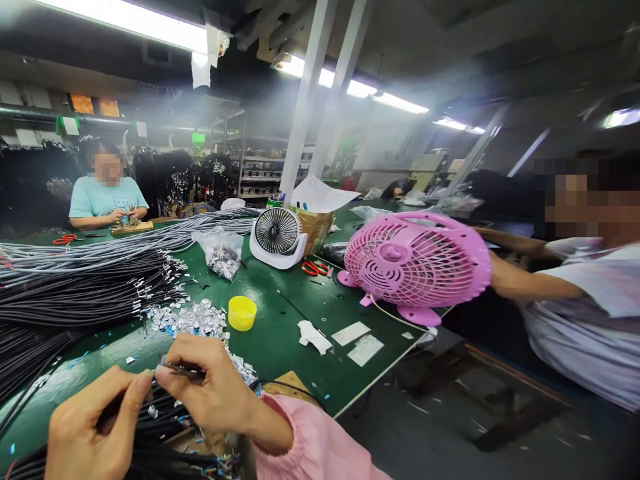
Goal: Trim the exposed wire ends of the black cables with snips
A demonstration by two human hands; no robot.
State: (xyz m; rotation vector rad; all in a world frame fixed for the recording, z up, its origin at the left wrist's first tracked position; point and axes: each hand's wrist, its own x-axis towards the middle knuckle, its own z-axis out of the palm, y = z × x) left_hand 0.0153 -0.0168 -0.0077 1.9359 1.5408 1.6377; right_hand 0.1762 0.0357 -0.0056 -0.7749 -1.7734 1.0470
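Note:
My left hand [95, 427] is closed in a pinch at lower left; what its fingertips hold is too small to make out. Against it, fingertips nearly touching, my right hand [213, 380] pinches a thin dark cable end [187, 369] with bits of red and blue wire showing at its tip. Beneath both hands lie black cables [155, 460] and scattered wire scraps. Just beyond them is a heap of silvery foil pieces [193, 318], with a yellow round tub [243, 313] to its right.
Bundles of black cables [65, 297] and grey cables [100, 250] cover the left of the green table [280, 333]. A pink fan [417, 260], a small white fan [277, 239], a plastic bag [220, 253] and red-handled scissors [315, 268] stand further back. Co-workers sit opposite and at right.

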